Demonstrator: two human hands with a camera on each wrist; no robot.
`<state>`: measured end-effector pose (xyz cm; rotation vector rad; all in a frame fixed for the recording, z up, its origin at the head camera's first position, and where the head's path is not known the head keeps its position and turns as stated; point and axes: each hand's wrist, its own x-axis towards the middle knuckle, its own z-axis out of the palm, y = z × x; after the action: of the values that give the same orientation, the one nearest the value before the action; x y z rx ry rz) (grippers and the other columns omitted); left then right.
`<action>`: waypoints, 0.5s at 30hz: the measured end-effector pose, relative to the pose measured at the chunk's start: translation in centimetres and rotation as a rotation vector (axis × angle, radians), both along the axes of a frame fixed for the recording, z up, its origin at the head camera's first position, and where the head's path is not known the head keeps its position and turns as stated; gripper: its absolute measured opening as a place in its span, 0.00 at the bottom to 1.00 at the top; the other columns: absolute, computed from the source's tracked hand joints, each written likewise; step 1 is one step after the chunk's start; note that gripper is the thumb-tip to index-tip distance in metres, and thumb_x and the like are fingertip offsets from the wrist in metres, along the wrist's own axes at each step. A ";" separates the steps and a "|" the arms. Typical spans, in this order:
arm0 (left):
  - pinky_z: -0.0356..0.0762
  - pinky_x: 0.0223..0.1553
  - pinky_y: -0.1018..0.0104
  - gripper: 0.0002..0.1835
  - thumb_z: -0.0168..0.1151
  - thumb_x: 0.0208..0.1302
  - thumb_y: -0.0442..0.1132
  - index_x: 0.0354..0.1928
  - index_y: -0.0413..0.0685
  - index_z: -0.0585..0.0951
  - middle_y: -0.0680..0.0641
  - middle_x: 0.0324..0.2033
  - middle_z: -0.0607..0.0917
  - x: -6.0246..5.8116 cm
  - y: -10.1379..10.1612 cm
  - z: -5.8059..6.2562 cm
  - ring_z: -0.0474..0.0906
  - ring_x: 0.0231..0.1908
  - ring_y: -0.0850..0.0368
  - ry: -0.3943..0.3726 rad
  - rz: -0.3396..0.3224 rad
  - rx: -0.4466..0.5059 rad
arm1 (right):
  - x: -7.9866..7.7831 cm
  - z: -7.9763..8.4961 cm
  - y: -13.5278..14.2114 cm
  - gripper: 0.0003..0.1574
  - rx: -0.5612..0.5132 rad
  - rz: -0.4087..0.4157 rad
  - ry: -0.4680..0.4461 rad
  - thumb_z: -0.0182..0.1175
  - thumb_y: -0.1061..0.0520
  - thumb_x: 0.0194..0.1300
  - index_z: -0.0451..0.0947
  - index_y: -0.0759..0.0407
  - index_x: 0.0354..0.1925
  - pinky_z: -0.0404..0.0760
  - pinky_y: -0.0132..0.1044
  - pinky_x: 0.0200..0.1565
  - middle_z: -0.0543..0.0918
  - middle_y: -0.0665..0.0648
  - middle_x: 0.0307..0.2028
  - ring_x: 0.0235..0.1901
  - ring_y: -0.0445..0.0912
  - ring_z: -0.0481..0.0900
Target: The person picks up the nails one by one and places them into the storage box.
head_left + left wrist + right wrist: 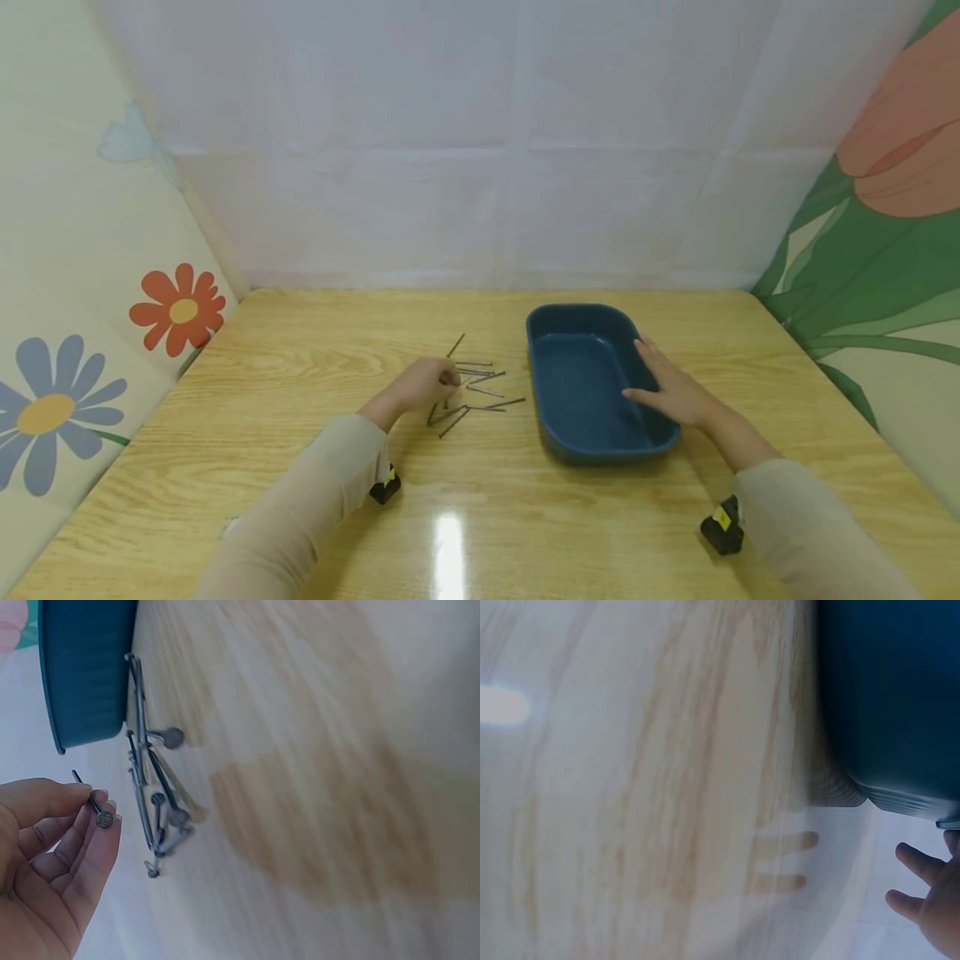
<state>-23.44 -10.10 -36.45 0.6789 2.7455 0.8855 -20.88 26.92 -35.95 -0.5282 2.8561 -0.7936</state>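
Observation:
My left hand (pixel 423 385) pinches a nail (pixel 103 819) between thumb and fingers, its flat head towards the left wrist camera. Just below and beyond that hand, several loose steel nails (pixel 486 391) lie scattered and crossing one another on the wooden table. To their right stands a dark blue rectangular bin (pixel 581 383), with nothing inside it. My right hand (pixel 675 396) is at the bin's right rim, thumb reaching over the inside and the other fingers spread along the outer side. These fingers look straight in the right wrist view.
The wooden table (pixel 300 350) runs back to a white cloth (pixel 390 208). Flower-printed panels stand at the left (pixel 90 350) and right (pixel 900 292). A black wrist camera (pixel 386 485) hangs under the left sleeve, another (pixel 723 527) by the right sleeve.

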 end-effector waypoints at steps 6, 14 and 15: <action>0.73 0.36 0.67 0.04 0.55 0.55 0.31 0.34 0.42 0.77 0.50 0.30 0.78 0.1 0.6 0.4 0.74 0.34 0.57 -0.016 -0.028 0.020 | 0.0 0.0 0.0 0.52 -0.004 0.002 0.002 0.52 0.46 0.59 0.31 0.65 0.64 0.41 0.63 0.53 0.30 0.66 0.63 0.60 0.64 0.34; 0.73 0.35 0.67 0.06 0.54 0.56 0.31 0.36 0.40 0.76 0.49 0.32 0.78 0.1 1.5 0.8 0.74 0.35 0.57 -0.033 -0.065 0.051 | 0.0 -0.1 0.1 0.52 -0.025 0.000 -0.007 0.52 0.47 0.59 0.30 0.64 0.64 0.40 0.63 0.53 0.29 0.65 0.64 0.60 0.64 0.33; 0.73 0.34 0.68 0.06 0.54 0.56 0.31 0.36 0.40 0.76 0.49 0.32 0.78 0.2 1.5 0.9 0.74 0.35 0.57 -0.040 -0.066 0.058 | 0.0 -0.1 0.1 0.52 -0.026 0.000 -0.006 0.52 0.47 0.59 0.30 0.64 0.64 0.40 0.62 0.53 0.29 0.65 0.64 0.60 0.64 0.33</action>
<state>-23.26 -8.56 -35.56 0.7489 2.6558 0.9566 -20.91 26.98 -36.03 -0.5286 2.8436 -0.8324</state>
